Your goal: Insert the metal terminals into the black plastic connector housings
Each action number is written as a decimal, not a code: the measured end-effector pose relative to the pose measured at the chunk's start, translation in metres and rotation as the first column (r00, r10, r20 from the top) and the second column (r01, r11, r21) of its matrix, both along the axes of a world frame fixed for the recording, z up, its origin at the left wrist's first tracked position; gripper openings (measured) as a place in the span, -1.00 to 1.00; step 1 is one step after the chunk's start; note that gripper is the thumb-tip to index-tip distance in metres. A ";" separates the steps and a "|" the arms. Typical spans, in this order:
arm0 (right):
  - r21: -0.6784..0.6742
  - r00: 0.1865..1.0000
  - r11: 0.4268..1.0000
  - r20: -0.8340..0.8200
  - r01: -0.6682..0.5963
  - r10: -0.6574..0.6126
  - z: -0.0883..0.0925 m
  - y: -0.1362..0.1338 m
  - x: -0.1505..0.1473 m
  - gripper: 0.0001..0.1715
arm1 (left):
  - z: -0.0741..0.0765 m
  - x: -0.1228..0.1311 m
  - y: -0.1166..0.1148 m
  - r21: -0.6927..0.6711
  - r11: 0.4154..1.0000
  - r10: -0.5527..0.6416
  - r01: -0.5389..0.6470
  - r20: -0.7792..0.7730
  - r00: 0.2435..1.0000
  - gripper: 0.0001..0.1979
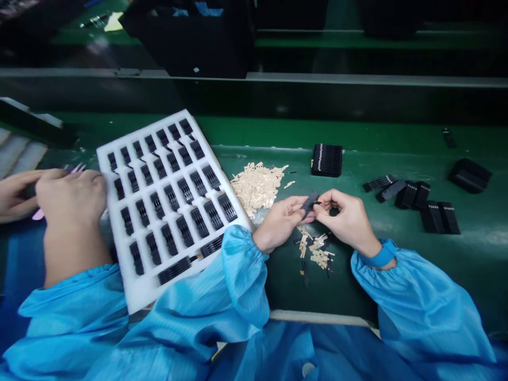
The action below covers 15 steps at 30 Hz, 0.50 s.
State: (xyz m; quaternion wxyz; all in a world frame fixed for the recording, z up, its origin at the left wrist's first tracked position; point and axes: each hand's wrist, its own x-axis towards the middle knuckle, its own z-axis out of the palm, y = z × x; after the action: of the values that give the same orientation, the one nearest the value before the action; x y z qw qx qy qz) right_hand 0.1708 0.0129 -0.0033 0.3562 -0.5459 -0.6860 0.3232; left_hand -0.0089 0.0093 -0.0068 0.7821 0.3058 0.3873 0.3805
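Over the green bench, my left hand (280, 221) is closed on a small black plastic part (309, 205), held tilted between thumb and fingers. My right hand (346, 218) is closed in a pinch at the part's right end; whatever its fingertips grip is too small to make out. Below both hands lies a loose scatter of flat tan pieces (318, 242) with small dark bits among them. A larger heap of the same tan pieces (257, 185) is to the left of my left hand. Beyond my hands stands a block of stacked black parts (327, 160).
A white foam tray (133, 293) with rows of black parts lies at left, partly under my left sleeve. A co-worker's hands (71, 196) are beside its left edge. Several black parts (407, 194) and a black block (470, 175) lie at right. Dark bins (210, 47) stand behind.
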 end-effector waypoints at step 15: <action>0.022 0.998 0.999 0.045 0.035 -0.036 0.003 -0.001 -0.005 -0.86 | 0.001 0.002 -0.002 0.054 0.998 -0.021 0.023 -0.036 0.999 -0.75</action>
State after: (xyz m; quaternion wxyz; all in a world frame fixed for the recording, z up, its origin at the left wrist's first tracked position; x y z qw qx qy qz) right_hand 0.1657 0.0115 0.0001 0.3518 -0.5614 -0.6876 0.2972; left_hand -0.0074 0.0076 -0.0053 0.7706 0.3380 0.3872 0.3768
